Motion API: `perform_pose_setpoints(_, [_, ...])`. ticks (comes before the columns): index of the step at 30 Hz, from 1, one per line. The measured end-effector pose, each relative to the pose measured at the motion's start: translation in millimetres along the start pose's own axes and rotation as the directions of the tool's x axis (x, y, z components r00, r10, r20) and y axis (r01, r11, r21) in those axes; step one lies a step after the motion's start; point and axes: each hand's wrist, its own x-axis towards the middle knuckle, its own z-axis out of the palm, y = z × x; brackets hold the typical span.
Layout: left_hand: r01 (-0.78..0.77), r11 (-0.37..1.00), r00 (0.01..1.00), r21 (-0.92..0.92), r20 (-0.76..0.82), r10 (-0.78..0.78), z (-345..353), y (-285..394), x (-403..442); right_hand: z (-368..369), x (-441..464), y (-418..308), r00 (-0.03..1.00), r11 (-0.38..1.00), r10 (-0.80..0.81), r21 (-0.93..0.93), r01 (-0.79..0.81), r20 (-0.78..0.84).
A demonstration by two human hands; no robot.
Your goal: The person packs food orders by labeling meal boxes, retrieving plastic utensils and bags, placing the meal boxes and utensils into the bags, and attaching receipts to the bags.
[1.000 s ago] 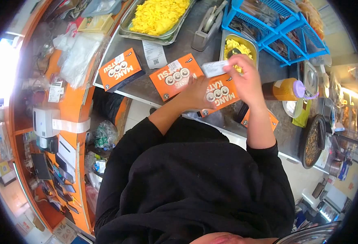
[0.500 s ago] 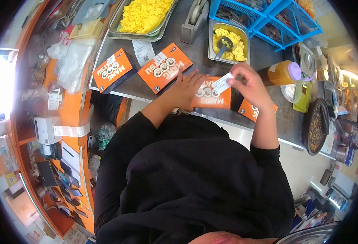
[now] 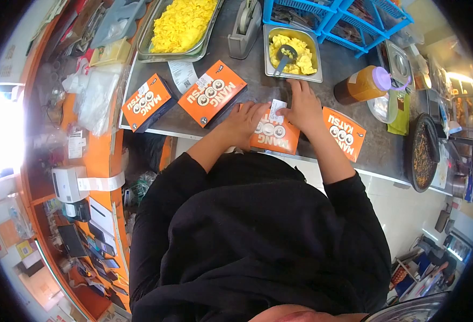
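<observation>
An orange cardboard food box (image 3: 275,137) printed "MANG KATSU" lies at the counter's front edge, between my hands. My left hand (image 3: 241,126) grips the box's left side, fingers bent over its top. A small white printed label (image 3: 277,111) is at the box's far end. My right hand (image 3: 304,110) has its thumb at the label's right edge and its fingers reaching past it; whether the label is stuck down I cannot tell. To the right is another orange box (image 3: 345,134). Two more, a left box (image 3: 147,103) and a larger box (image 3: 212,93), carry white labels on top.
Behind are a large tray of yellow food (image 3: 200,48), a tape dispenser (image 3: 244,32) and a steel pan (image 3: 295,78) with a black scoop (image 3: 285,58). A sauce bottle (image 3: 362,86), a blue basket rack (image 3: 349,27) and a black round pan (image 3: 422,153) stand right. A receipt (image 3: 183,75) lies behind the boxes.
My right hand has lowered the label from above onto the box's far end, turning it more upright. The view has shifted slightly; my left hand stays at the box.
</observation>
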Motion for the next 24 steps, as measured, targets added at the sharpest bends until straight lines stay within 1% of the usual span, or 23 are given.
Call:
perform_pose_setpoints(2, [-0.008, 1.000, 1.000, -0.027, -0.008, 0.007, 5.3, -3.8, 0.5, -0.5, -9.0, 1.8, 0.995, 0.995, -0.098, 0.025, 0.097, 0.000])
perform_pose_setpoints(5, [-0.022, 0.998, 1.000, -0.057, -0.019, 0.021, 4.9, -5.4, 0.9, 7.4, -28.5, -3.3, 0.978, 0.984, -0.097, -0.128, 0.122, 0.186])
perform_pose_setpoints(6, [-0.028, 0.997, 0.999, -0.067, -0.019, 0.027, 3.7, -3.8, 0.1, 10.6, -30.6, -2.4, 0.983, 0.981, -0.069, -0.169, 0.098, 0.168])
perform_pose_setpoints(8, [0.073, 0.990, 0.997, -0.121, 0.028, -0.070, 0.1, -0.5, 1.5, 9.6, -32.1, -1.2, 0.996, 0.997, -0.072, -0.030, 0.071, -0.047])
perform_pose_setpoints(9, [0.126, 0.982, 0.991, -0.144, 0.055, -0.119, -2.9, 1.3, 2.8, 6.3, -31.3, -2.7, 0.986, 0.997, -0.062, 0.042, 0.069, -0.155])
perform_pose_setpoints(12, [0.246, 0.859, 0.965, -0.448, 0.030, -0.261, -12.8, 6.9, 21.6, -26.3, -34.7, -14.0, 0.993, 0.945, -0.062, 0.313, 0.090, -0.097])
perform_pose_setpoints(13, [0.204, 0.770, 0.970, -0.605, 0.019, -0.242, -19.4, 8.7, 25.5, -32.3, -38.9, -18.1, 1.000, 0.886, 0.000, 0.464, -0.009, 0.019])
perform_pose_setpoints(15, [0.102, 0.511, 0.978, -0.853, -0.007, -0.207, -29.4, 14.3, 35.5, -41.8, -50.4, -31.8, 0.964, 0.685, 0.063, 0.691, -0.230, 0.258])
perform_pose_setpoints(16, [0.091, 0.412, 0.975, -0.906, -0.003, -0.223, -26.2, 18.1, 42.4, -45.8, -56.9, -40.6, 0.968, 0.566, 0.126, 0.785, -0.251, 0.218])
perform_pose_setpoints(17, [0.084, 0.375, 0.977, -0.923, 0.003, -0.212, -24.5, 21.2, 51.1, -46.7, -59.0, -45.0, 0.993, 0.652, 0.114, 0.752, -0.093, 0.024])
perform_pose_setpoints(18, [0.080, 0.335, 0.979, -0.939, 0.011, -0.202, -24.1, 25.3, 59.6, -47.3, -60.6, -48.5, 0.983, 0.731, 0.081, 0.680, 0.055, -0.167])
perform_pose_setpoints(19, [0.077, 0.294, 0.981, -0.953, 0.020, -0.192, -22.7, 30.6, 67.0, -48.1, -62.5, -51.8, 0.938, 0.799, 0.030, 0.573, 0.186, -0.346])
perform_pose_setpoints(20, [0.035, 0.286, 0.985, -0.957, -0.015, -0.174, -19.8, 37.7, 72.6, -51.1, -64.6, -52.5, 0.935, 0.827, 0.040, 0.538, 0.166, -0.351])
perform_pose_setpoints(21, [0.034, 0.276, 0.987, -0.961, -0.011, -0.157, -12.0, 39.3, 81.3, -54.0, -66.6, -53.1, 0.933, 0.853, 0.051, 0.502, 0.146, -0.356])
perform_pose_setpoints(23, [0.025, 0.258, 0.993, -0.966, -0.006, -0.118, 6.0, 38.8, 104.6, -49.5, -69.5, -40.3, 0.923, 0.905, -0.025, 0.383, 0.183, -0.383])
perform_pose_setpoints(24, [-0.049, 0.381, 0.994, -0.923, -0.081, -0.069, 8.5, 49.8, 104.5, -48.2, -72.9, -38.4, 0.922, 0.879, 0.087, 0.464, 0.107, -0.377])
